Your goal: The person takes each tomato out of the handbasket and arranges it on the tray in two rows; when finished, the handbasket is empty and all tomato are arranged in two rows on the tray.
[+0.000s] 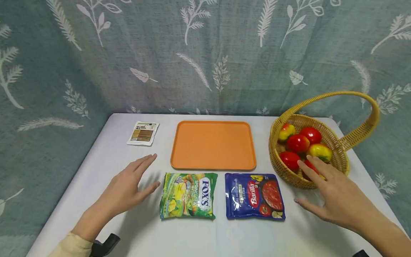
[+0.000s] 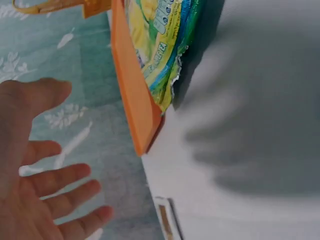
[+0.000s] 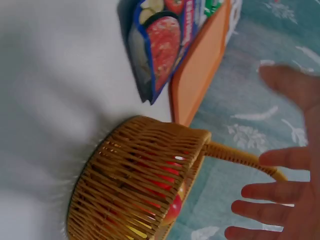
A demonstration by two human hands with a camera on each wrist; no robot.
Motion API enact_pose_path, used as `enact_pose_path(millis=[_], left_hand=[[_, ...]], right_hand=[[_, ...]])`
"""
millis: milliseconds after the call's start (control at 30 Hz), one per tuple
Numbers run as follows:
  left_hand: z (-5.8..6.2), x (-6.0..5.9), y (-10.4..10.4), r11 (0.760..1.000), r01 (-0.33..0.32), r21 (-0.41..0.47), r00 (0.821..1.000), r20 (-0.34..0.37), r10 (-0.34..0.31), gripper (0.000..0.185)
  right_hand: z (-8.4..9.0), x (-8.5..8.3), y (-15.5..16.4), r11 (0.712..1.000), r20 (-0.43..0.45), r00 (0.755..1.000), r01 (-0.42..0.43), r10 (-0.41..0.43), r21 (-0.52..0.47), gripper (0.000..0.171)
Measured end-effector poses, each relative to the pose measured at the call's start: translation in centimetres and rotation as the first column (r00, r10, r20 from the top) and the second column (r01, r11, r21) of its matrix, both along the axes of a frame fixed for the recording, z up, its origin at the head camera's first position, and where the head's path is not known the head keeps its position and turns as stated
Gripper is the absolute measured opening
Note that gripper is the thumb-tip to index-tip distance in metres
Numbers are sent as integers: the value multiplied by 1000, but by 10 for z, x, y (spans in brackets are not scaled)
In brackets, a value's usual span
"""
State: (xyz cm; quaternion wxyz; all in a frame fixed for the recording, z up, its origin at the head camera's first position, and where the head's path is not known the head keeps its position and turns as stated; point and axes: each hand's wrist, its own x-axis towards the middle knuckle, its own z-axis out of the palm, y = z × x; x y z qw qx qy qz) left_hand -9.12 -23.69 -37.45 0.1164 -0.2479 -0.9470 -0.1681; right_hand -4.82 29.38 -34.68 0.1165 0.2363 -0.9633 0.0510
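Observation:
My left hand (image 1: 130, 185) hovers over the left of the table, fingers extended and holding nothing. Just right of it lies a green and yellow Fox's Spring Tea candy bag (image 1: 188, 195). My right hand (image 1: 334, 194) is held in the air with spread fingers, overlapping the near rim of a wicker basket (image 1: 276, 159) in the head view. Several red and yellow fruits (image 1: 298, 143) fill the basket, one partly hidden behind the fingers. A blue Barilla sauce pouch (image 1: 255, 196) lies flat between the candy bag and my right hand. In the right wrist view, the fingers stand apart from the basket (image 3: 135, 180).
An orange tray (image 1: 213, 145) lies behind the two packs, at the table's middle. A small white and brown packet (image 1: 143, 133) sits at the back left. The basket's tall handle (image 1: 330, 93) arches up at the right. Patterned green cloth (image 1: 205, 64) hangs behind the white table (image 1: 221, 237).

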Motion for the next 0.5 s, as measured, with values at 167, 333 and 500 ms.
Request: enact_pose_path(millis=[167,333,500], left_hand=[[-5,-9,2,993,-29,114,999,-42,34,67],[-8,-15,3,982,-65,177,998,-7,68,61],[-10,-22,6,967,-109,230,993,78,94,56]], right_hand=[[6,-2,4,994,-38,997,70,-74,-90,81],[5,-9,14,982,-101,988,96,-113,-162,70],[3,-14,28,968,-78,978,178,-193,-175,63]])
